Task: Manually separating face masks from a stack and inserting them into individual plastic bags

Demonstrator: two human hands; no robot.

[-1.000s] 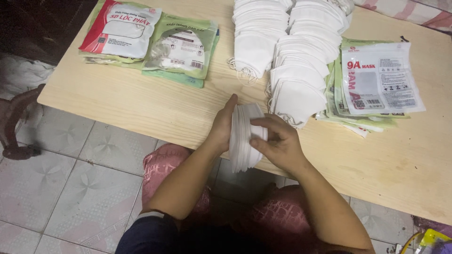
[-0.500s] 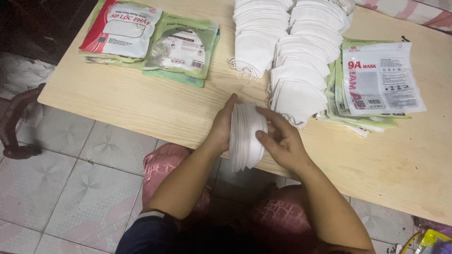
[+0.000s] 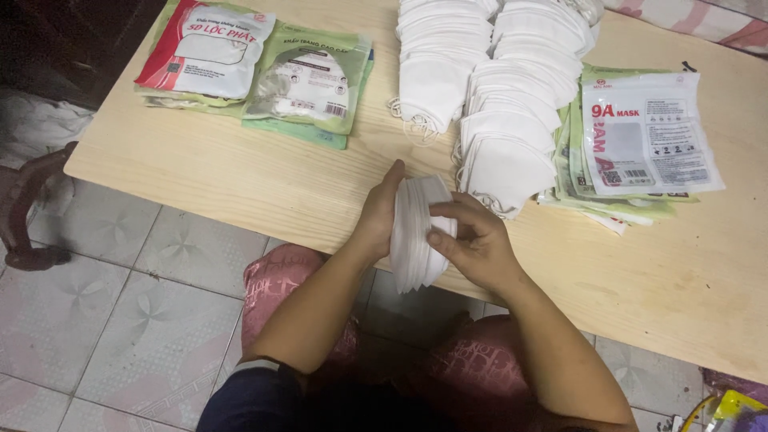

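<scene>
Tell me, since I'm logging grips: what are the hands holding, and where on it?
A small stack of white face masks, upright on edge at the table's near edge, pressed between the left hand on one flat face and the right hand on the other.

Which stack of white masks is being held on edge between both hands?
The small stack of masks at the table's near edge, pressed between left hand and right hand; the others lie flat behind.

A wooden table [image 3: 240, 172] carries two long overlapping rows of white masks [image 3: 496, 96] running from its far edge toward the near edge. Near the far left corner lies a pile of green and red-and-white packets [image 3: 256, 76]. Right of the rows sits another packet pile [image 3: 640, 144], perhaps sealed. Pale patterned floor tiles [image 3: 136, 320] lie beside the near edge.
</scene>
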